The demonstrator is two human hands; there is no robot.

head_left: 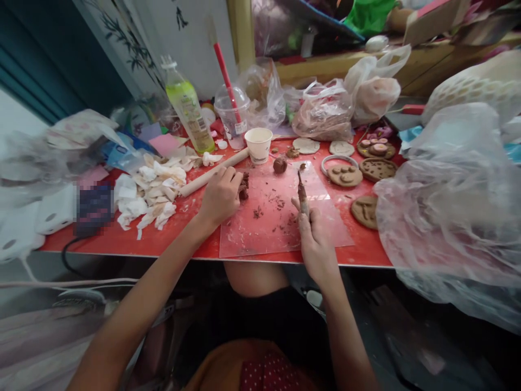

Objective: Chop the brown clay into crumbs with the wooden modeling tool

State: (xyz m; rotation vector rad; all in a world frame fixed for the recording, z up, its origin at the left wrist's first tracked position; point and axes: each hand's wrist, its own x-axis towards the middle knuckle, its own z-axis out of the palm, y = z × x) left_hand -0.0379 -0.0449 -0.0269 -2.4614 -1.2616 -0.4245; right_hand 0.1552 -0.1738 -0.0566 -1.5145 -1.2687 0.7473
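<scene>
My left hand [222,196] rests on the table with its fingers curled round a dark brown lump of clay [243,186], which is partly hidden by the fingers. My right hand [315,231] grips a slim clay-smeared tool [302,194], its brown tip pointing away from me; its exact kind does not show. Between the hands, dark crumbs lie scattered over a transparent sheet [268,239]. A round brown clay ball [280,165] sits near the sheet's far edge. Behind it stands a white paper cup [258,145].
A rolling pin [214,172] and crumpled tissues [157,182] lie left. Behind stand a green drink bottle [189,111] and a plastic cup [233,117] holding a red-handled brush [223,68]. Several clay discs [345,175] lie right, beside a plastic bag [443,206].
</scene>
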